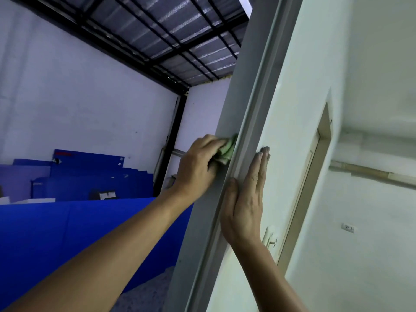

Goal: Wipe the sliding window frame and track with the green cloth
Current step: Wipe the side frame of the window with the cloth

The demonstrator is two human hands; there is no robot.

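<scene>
A grey window frame (238, 91) runs diagonally up the middle of the view, with a lighter inner channel along its right side. My left hand (195, 164) reaches through the opening and presses a bunched green cloth (227, 149) against the frame's outer face. Only part of the cloth shows past my fingers. My right hand (244, 199) lies flat, fingers straight, on the white wall and the frame's inner edge, just below and right of the cloth. It holds nothing.
Outside the opening stand blue boards (90, 176) and a blue sheet (67, 226) against a pale wall, under a dark barred roof (168, 34). On the white wall to the right are a latch (270, 238), a recessed doorway (315, 176) and a socket (347, 228).
</scene>
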